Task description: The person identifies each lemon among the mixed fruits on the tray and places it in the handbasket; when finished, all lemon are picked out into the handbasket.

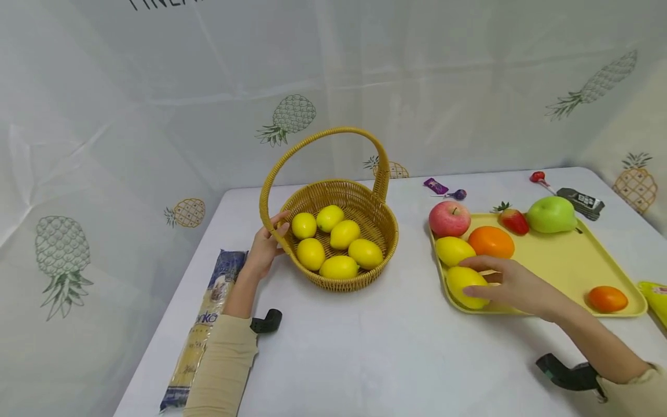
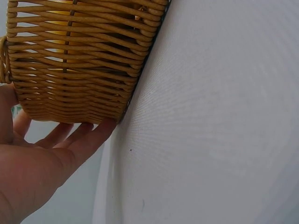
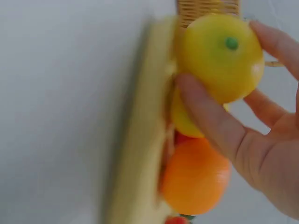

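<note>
In the head view my right hand (image 1: 513,286) pinches a lemon (image 1: 465,285) between thumb and fingers at the near left corner of the yellow tray (image 1: 568,263). The right wrist view shows this lemon (image 3: 222,58) with a green dot on its end. Another lemon (image 1: 454,251) lies just behind it. My left hand (image 1: 264,249) is at the left side of a wicker basket (image 1: 341,284), by the foot of its tall handle. Fairly straight fingers rest against the woven wall (image 2: 79,84) in the left wrist view. Several lemons (image 1: 339,267) lie inside the basket.
The tray also bears an orange (image 1: 491,242), an apple (image 1: 449,219), a strawberry (image 1: 514,221), a green pear (image 1: 551,214) and a small orange fruit (image 1: 607,299). Wrapped sweets (image 1: 435,186) and lollipops (image 1: 460,194) lie behind. A long pasta packet (image 1: 203,330) lies beside my left forearm.
</note>
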The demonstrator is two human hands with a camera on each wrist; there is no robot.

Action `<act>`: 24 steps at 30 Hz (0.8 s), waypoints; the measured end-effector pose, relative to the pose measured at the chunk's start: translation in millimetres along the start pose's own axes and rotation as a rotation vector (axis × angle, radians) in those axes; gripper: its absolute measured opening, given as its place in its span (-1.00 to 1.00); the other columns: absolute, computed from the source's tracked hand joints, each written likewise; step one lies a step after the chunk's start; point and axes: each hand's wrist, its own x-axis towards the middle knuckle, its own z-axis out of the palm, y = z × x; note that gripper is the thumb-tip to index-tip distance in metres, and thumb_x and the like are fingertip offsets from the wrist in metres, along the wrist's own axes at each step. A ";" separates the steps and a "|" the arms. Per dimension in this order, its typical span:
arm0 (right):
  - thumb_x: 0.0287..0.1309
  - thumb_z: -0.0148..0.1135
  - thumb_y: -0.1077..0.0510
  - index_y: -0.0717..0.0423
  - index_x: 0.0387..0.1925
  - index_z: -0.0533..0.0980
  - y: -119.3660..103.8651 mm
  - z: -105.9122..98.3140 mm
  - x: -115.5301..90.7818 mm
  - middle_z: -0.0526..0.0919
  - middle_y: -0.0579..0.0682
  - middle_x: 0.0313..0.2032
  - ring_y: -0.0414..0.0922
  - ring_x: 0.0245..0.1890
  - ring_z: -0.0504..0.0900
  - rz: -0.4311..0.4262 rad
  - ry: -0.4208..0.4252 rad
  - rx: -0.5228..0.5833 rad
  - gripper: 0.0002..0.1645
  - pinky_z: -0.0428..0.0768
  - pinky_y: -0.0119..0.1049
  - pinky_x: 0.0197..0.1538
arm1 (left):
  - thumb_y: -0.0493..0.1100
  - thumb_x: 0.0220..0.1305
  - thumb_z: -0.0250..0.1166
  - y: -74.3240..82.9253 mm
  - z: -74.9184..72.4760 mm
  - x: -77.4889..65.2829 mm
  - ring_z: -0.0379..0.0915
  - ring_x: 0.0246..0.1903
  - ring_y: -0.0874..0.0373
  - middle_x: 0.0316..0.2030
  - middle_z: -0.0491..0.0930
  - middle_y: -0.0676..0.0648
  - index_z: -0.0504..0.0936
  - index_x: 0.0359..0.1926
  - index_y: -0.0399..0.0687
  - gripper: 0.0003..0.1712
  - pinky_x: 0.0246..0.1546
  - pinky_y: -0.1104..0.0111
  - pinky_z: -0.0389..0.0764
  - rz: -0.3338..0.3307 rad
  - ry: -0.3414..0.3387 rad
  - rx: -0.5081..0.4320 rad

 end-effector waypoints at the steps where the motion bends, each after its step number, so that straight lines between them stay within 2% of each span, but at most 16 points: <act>1: 0.19 0.31 -0.12 0.11 0.27 0.39 -2.4 -4.6 1.0 0.46 0.22 0.16 0.24 0.09 0.46 -0.004 -0.002 0.005 -0.30 0.58 0.04 0.00 | -0.01 0.49 0.05 -0.1 0.0 0.1 0.20 0.29 -0.14 0.42 0.11 -0.17 0.21 0.46 0.00 -0.40 0.07 -0.06 0.48 0.000 0.000 0.001; 7: 0.25 0.26 -0.05 0.05 0.33 0.33 -30.0 -37.1 21.3 0.34 0.15 0.28 0.20 0.20 0.36 -0.080 -0.023 0.056 -0.32 0.56 -0.26 0.00 | -0.06 0.51 0.03 -0.7 0.6 0.9 0.19 0.29 -0.14 0.42 0.10 -0.16 0.22 0.46 0.00 -0.43 0.07 -0.07 0.47 0.002 0.002 -0.002; 12: 0.27 0.25 -0.04 0.01 0.33 0.32 -61.1 -50.8 55.8 0.32 0.12 0.30 0.18 0.21 0.37 -0.113 -0.089 0.143 -0.35 0.55 -0.07 0.04 | -0.07 0.51 0.04 -2.2 0.4 0.6 0.22 0.28 -0.13 0.40 0.14 -0.16 0.23 0.46 0.00 -0.44 0.05 -0.06 0.49 -0.014 0.001 -0.015; 17: 0.23 0.29 -0.07 -0.02 0.32 0.34 -86.1 -44.9 98.9 0.35 0.17 0.27 0.10 0.09 0.49 -0.131 -0.183 0.157 -0.32 0.59 -0.09 0.01 | -0.11 0.51 0.02 -4.3 -0.4 2.3 0.22 0.27 -0.14 0.39 0.16 -0.17 0.23 0.46 -0.02 -0.45 0.06 -0.08 0.47 -0.004 -0.004 -0.022; 24: 0.18 0.33 -0.11 -0.06 0.33 0.35 -111.1 -22.8 154.8 0.34 0.11 0.27 0.06 0.16 0.43 -0.134 -0.340 0.118 -0.28 0.57 -0.08 0.05 | -0.12 0.52 0.02 -3.2 0.1 1.5 0.23 0.27 -0.15 0.39 0.16 -0.17 0.24 0.45 -0.02 -0.46 0.06 -0.11 0.45 -0.004 0.002 -0.032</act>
